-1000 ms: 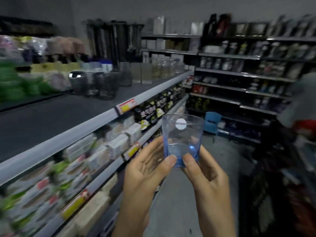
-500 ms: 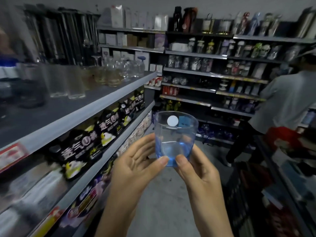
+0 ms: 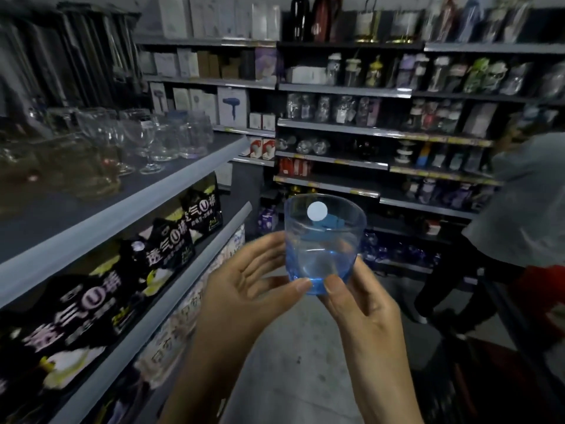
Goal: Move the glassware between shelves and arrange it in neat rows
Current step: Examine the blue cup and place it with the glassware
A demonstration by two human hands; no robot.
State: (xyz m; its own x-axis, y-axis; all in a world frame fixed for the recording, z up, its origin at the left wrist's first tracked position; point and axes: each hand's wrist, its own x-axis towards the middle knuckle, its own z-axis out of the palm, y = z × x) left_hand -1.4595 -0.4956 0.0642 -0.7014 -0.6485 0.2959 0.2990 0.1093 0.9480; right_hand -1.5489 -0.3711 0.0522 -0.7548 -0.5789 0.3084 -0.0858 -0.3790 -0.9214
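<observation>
dim, cool indoor light; no lamp in view, and shadows are soft with no hard edges. sharpest zone is centre frame: the blue tumbler (image 3: 324,244) reads clearly, with small bright highlights on its base. the clear glasses (image 3: 143,139) at 10 o'clock are soft and low in contrast. packets (image 3: 76,304) at 8 o'clock are smeared by blur, print only partly legible. a person (image 3: 516,221) at 3 o'clock is blurred. shelf edges bow towards the frame borders, wide-angle distortion. corners fall off to near black, strongest at 4 o'clock.

tumbler (image 3: 324,246): clear blue glass, glossy | sticker (image 3: 317,211): matt white paper | shelf (image 3: 122,221): matt grey
</observation>
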